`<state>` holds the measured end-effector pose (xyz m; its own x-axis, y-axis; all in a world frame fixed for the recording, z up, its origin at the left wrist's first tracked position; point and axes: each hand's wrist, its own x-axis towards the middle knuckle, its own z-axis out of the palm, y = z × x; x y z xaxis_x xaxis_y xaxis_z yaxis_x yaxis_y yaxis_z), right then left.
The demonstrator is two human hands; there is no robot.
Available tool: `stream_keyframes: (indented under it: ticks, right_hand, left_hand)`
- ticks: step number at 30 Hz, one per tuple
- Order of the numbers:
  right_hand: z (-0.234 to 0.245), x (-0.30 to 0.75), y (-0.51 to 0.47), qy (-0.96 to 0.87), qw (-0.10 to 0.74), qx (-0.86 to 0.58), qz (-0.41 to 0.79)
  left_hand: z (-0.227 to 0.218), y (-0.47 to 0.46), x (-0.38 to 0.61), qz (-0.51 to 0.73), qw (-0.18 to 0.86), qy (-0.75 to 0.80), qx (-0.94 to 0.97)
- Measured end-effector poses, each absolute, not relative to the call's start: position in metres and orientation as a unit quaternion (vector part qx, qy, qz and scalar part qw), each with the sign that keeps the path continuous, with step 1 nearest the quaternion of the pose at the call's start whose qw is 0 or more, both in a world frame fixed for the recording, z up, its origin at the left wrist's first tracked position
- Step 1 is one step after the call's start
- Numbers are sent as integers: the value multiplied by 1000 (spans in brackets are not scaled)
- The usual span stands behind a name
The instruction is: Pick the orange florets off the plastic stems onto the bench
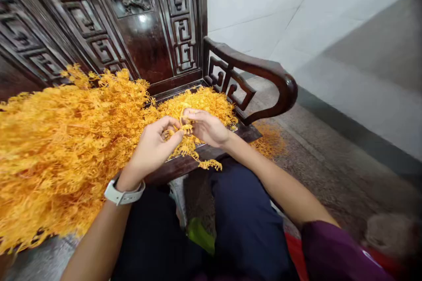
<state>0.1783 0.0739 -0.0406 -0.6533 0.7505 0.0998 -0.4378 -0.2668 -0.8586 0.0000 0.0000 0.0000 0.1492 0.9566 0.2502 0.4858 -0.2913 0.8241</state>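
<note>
My left hand (154,145) and my right hand (206,127) meet over the front edge of a dark carved wooden bench (184,164). Both pinch the same orange plastic sprig (187,142), whose branched end hangs down past the seat edge. A huge heap of the same orange sprigs (56,149) fills the bench to the left of my left hand. A smaller pile of sprigs (201,101) lies on the seat just behind my hands. A white watch (123,195) is on my left wrist.
The bench's curved armrest (260,79) rises to the right of my hands, its carved backrest (132,17) behind. More orange sprigs (270,140) lie on the speckled floor beside the bench. My dark trouser legs (244,219) are below; a white tiled wall (296,17) stands right.
</note>
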Motion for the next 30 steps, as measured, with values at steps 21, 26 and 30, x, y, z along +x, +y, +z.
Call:
stream_keyframes:
  ticks: [21,26,30]
  right_hand:
    - [-48,187,77,-489,407,-30,771]
    - [-50,186,79,-489,408,-9,771]
    - [-55,186,81,-527,410,-47,743]
  left_hand:
    - [4,12,7,455,525,388,605]
    - [7,14,2,423,437,428,669]
    - [-1,21,-12,417,424,450,666]
